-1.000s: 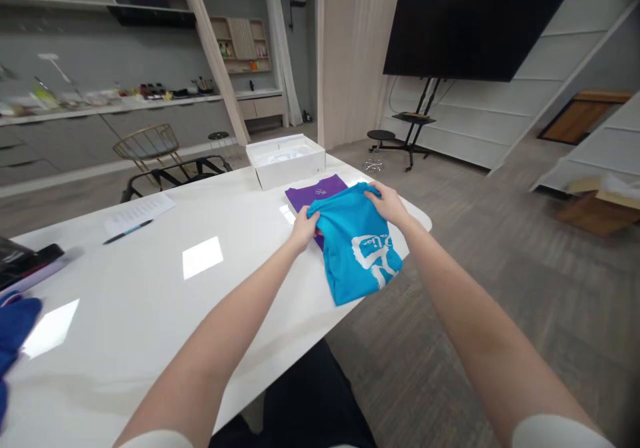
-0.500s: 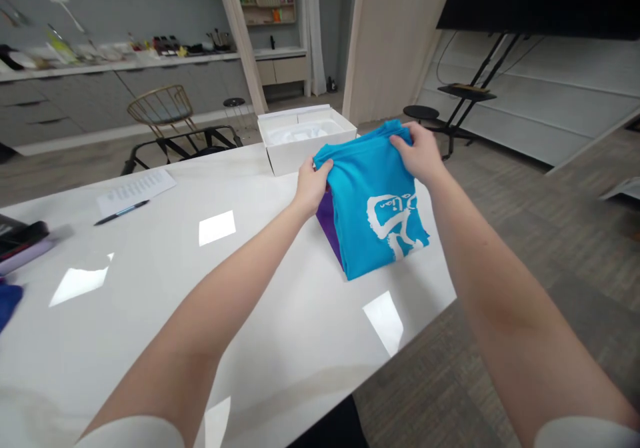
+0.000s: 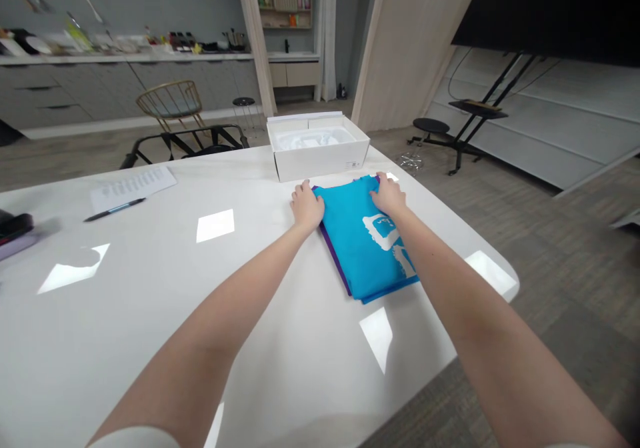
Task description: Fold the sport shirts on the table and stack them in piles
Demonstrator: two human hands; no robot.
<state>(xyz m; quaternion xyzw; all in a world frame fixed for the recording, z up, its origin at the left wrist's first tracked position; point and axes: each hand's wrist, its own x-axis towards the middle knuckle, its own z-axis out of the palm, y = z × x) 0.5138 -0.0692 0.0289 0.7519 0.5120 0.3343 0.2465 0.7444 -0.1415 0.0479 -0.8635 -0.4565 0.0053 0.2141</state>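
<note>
A folded bright blue shirt [image 3: 350, 238] with a white brush-style print lies flat on the white table, on top of a purple folded cloth [image 3: 336, 261] whose edge shows along its left side. My left hand [image 3: 307, 207] grips the shirt's far left corner, thumb on top of the fabric. At the far right corner, my right hand [image 3: 389, 196] is closed on the same shirt, with its fingers at the far edge. My right forearm covers part of the print and the shirt's right side.
Just beyond the shirt stands an open white box [image 3: 320, 158] with white contents. To the left lie a printed sheet [image 3: 135, 187] and a pen [image 3: 115, 209]. Dark and lilac items [image 3: 17, 235] sit at the left edge. A black chair [image 3: 185, 143] stands behind the table [image 3: 250, 288].
Both hands have lowered the blue shirt's raised far edge down toward the table. The shirt now lies flat over the purple cloth, and the view has shifted slightly.
</note>
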